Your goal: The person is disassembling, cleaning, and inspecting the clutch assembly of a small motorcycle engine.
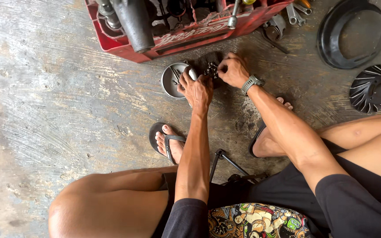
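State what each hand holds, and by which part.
Both the left hand and the right hand pinch a small dark metal part from opposite sides, beside a round metal tin. The exact grip spot cannot be told.

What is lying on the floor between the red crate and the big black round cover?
In the head view, a few wrenches and a small grey metal part lie between the red crate and the black round cover.

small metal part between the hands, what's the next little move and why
Probably lift the small metal part clear of the floor: both the left hand and right hand pinch it, low beside the round metal dish, and its details are hard to see against the dark patch.
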